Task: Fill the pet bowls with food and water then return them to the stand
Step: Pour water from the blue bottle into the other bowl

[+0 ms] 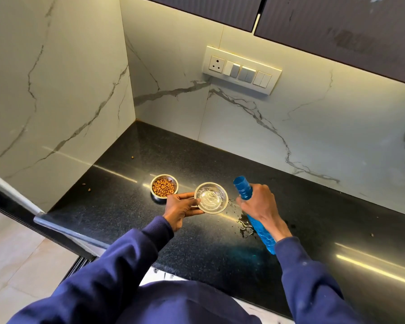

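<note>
Two small steel bowls stand on the black granite counter (126, 206). The left bowl (164, 186) is full of brown kibble. The right bowl (211, 198) holds clear water, and my left hand (181, 209) grips its near-left rim. My right hand (258, 201) is wrapped around a blue plastic bottle (243, 187), uncapped, held just right of the water bowl with its mouth pointing up and away. The bottle's lower part runs back under my wrist. No stand is in view.
Spilled water (244, 226) lies on the counter between the bowl and the bottle. Stray kibble pieces (89, 189) are scattered at left, back and right. Marble walls close the corner; a switch panel (241, 70) is on the back wall. Dark cabinets hang overhead.
</note>
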